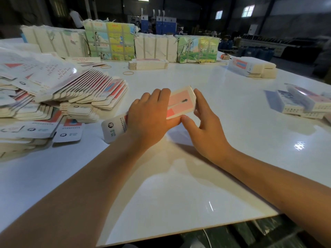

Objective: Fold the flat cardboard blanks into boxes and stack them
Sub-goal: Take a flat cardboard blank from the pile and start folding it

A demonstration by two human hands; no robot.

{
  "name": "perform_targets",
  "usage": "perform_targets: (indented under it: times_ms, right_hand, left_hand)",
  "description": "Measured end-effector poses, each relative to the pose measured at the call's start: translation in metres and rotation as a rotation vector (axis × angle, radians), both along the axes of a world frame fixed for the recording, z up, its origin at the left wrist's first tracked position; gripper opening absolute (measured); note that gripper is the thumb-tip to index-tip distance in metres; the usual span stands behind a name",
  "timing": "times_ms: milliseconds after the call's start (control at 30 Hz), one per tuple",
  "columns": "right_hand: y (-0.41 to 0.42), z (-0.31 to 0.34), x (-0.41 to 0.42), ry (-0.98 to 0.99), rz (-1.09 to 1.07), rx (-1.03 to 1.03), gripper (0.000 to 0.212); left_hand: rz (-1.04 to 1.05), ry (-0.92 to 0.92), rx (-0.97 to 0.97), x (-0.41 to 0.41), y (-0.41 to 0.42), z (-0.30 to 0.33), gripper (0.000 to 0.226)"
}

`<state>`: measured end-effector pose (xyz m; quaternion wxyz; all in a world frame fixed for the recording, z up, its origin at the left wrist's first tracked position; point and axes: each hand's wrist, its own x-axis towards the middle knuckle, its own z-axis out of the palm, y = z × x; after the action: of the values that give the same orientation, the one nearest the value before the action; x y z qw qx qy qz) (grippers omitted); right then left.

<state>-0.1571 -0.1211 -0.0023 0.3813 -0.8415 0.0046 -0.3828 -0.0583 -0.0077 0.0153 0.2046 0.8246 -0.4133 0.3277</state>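
Observation:
A pink-and-white cardboard blank point(180, 102) lies at the middle of the white table point(179, 176), its rounded white flap sticking out at the near left. My left hand point(152, 115) lies flat over its middle, fingers straight, pressing it down. My right hand point(202, 119) touches the blank's right edge, with fingers along that edge and the thumb at its near corner. A big fanned heap of flat blanks point(59, 93) covers the left of the table. Folded boxes point(302, 102) sit stacked at the right.
Strapped bundles of printed cardboard point(111, 42) line the far edge. A short stack of blanks point(148, 64) and rubber bands point(128, 73) lie in front of them. More folded boxes point(252, 67) sit at the far right. The table's near edge runs along the bottom right.

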Motion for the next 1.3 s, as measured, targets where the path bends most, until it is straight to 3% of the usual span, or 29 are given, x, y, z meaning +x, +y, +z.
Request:
perform_targets:
  times_ms: [233,533,700,833,1033,1200,1300]
  right_hand:
    - [-0.001,-0.002,0.0,0.132,0.125,0.047,0.077]
    - [-0.008,0.002,-0.002,0.156,0.187,0.061,0.072]
    - [-0.003,0.007,-0.002,0.135,0.143,0.065,0.079]
    - [-0.01,0.011,-0.005,0.02,0.04,-0.175,0.077]
    - [-0.019,0.006,0.0,0.1,-0.034,-0.683,0.063]
    - [-0.026,0.001,0.002,0.202,-0.058,-0.739,0.066]
    - [-0.046,0.012,0.001,0.229,-0.212,-0.76,0.068]
  left_hand:
    - [0.075,-0.021,0.021,0.001,-0.003,-0.001,0.069]
    - [0.086,-0.027,0.045,0.0,-0.002,0.001,0.069]
    - [-0.023,-0.021,0.019,0.002,0.006,0.007,0.071]
    - [-0.056,-0.057,0.117,0.001,0.011,0.01,0.075]
    - [-0.142,-0.047,0.225,0.007,0.013,0.003,0.068]
    - [-0.212,-0.136,0.202,0.009,0.009,-0.007,0.078]
    - [-0.213,-0.213,0.079,0.011,0.004,-0.007,0.071]
